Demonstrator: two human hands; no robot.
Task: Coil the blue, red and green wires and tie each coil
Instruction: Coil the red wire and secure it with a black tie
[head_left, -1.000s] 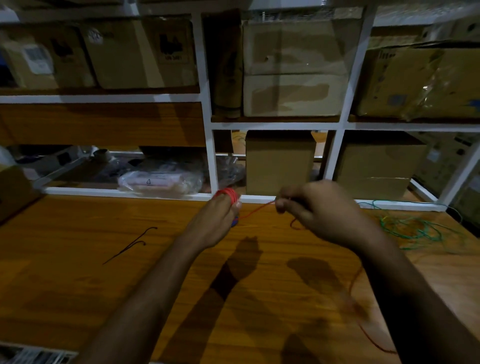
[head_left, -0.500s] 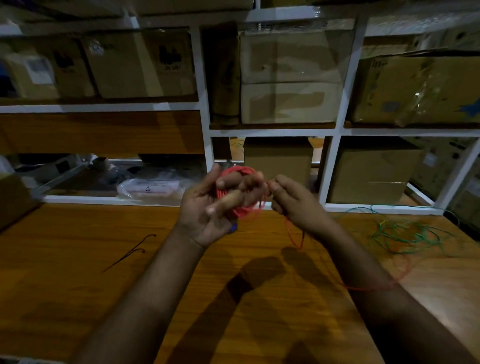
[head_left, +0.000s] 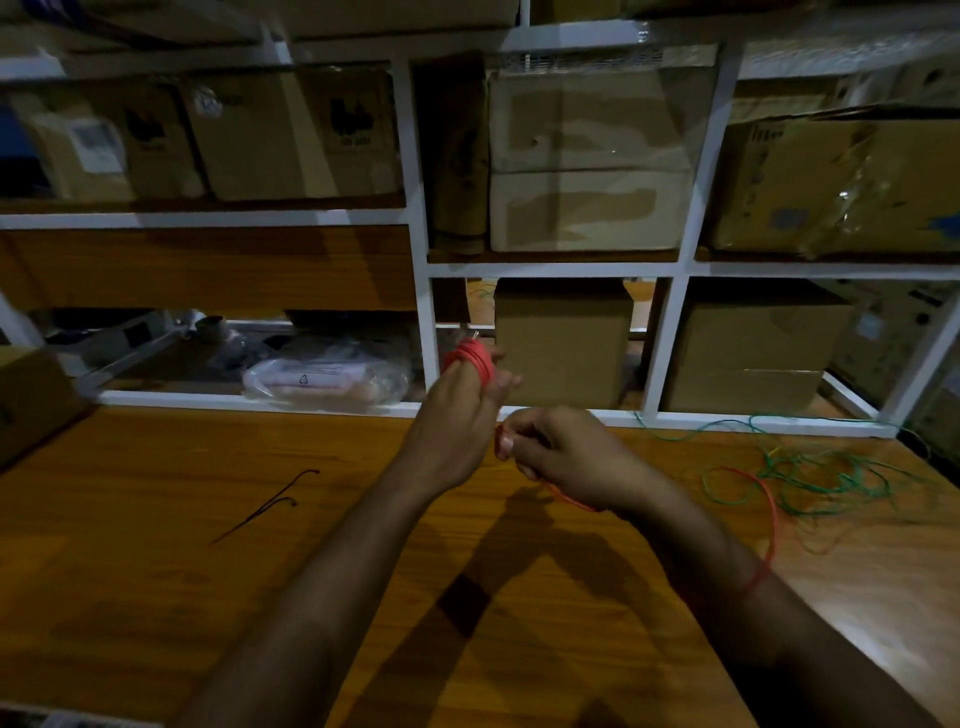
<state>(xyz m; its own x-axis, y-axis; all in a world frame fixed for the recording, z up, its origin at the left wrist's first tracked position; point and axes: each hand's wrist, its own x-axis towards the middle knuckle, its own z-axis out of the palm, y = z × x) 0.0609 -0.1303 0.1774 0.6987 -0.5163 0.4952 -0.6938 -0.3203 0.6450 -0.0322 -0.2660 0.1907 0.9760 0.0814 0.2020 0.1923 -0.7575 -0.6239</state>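
A red wire coil (head_left: 471, 358) is wound round the fingers of my left hand (head_left: 454, 421), which is raised above the wooden table (head_left: 156, 571) with its back toward me. My right hand (head_left: 563, 452) sits just right of and below it, pinching the red wire between fingertips. The loose red wire (head_left: 770, 506) trails from under that hand, arcs over the table and crosses my right forearm. A tangle of green wire (head_left: 831, 478) lies on the table at the right. No blue wire shows.
Two thin black ties (head_left: 265, 506) lie on the table to the left. White shelving (head_left: 423, 322) with cardboard boxes (head_left: 563, 343) and a plastic bag (head_left: 322, 376) stands right behind the table's back edge. Another box (head_left: 31, 400) sits at far left.
My left hand has turned its back toward me, with the red coil now at its far side. My right hand has dropped lower with the wire, and the loose red loop has shifted.
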